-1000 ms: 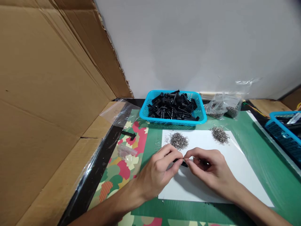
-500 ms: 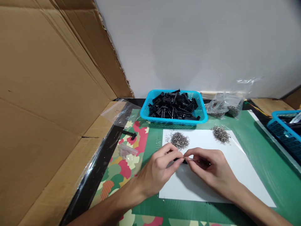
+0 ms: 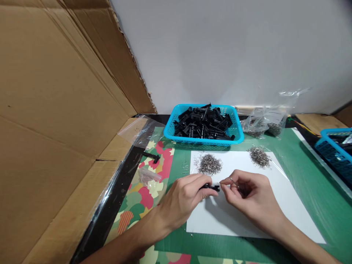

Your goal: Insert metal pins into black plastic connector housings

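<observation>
A small black plastic part [image 3: 214, 187] pokes out from between the thumb and fingers of my left hand [image 3: 187, 194], above the white sheet [image 3: 231, 220]. Just right of it, my right hand [image 3: 249, 189] pinches a thin metal piece [image 3: 231, 179], small and partly hidden by the fingers. A slight gap separates the two hands. Behind my left hand lies a pile of small metal pieces [image 3: 209, 164]. A second such pile [image 3: 259, 157] is at the sheet's back right.
A blue basket [image 3: 203, 142] full of black parts stands behind the sheet. Plastic bags [image 3: 254, 126] of metal pieces are to its right, another blue basket [image 3: 334, 150] at far right. One black part [image 3: 151, 157] lies left, near a cardboard wall [image 3: 55, 91].
My right hand has drawn slightly right, away from my left hand. The fingertips that met are now apart, and more of the black part shows.
</observation>
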A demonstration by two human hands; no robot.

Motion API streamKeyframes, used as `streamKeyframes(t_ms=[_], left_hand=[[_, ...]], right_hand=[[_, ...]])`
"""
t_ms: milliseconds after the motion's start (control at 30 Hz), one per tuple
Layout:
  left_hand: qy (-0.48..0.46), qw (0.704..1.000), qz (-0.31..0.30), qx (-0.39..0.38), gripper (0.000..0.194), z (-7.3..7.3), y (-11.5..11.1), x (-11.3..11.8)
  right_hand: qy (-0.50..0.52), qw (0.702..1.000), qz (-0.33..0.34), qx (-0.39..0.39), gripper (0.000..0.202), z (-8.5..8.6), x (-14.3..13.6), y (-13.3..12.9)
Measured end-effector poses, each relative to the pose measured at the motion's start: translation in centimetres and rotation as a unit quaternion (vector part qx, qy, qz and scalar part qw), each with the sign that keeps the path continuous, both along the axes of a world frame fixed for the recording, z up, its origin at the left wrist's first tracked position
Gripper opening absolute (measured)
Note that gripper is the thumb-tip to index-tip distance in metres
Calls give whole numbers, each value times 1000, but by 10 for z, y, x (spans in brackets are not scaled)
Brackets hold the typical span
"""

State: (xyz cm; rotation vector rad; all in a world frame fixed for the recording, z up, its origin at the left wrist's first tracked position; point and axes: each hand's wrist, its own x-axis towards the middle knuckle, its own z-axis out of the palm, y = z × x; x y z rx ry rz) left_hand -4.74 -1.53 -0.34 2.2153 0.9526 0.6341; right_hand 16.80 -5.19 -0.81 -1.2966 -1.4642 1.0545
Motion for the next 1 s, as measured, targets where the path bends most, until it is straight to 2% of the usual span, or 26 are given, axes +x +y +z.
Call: streamKeyframes(t_ms=[100,233,333,433,467,567,633,800,1000], left_hand=[[-40,999,5,-18,27,2,0,0],[-99,989,32,-104,28,8,1,1],[-130,978,23,-161,32,9,1,2],[-171,961,33,-213,26,4,-1,4],[-194,952,40,-232,28,2,-2,5],[-266,925,42,-269,51,-3,-4,6],[-283,919,37,-273,59,-4,-4,6],[-265,930,39,-253,44,0,-3,3],[-250,943,40,-217,47,-3,-5,2]], right_hand=[[10,1000,-13,2,31,-2,1,1],[4,999,-27,34,26,-3,0,-1],[-20,995,-36,93,21,-3,-2,-4],[-60,983,-31,172,17,-3,-4,-6],[-74,977,-27,197,16,-3,-5,-6],[-108,960,-10,258,17,-4,-4,-7],[-129,950,5,284,20,-5,-2,-8],[-135,932,15,337,21,-6,1,-7],[-123,929,43,348,21,-8,2,-5]])
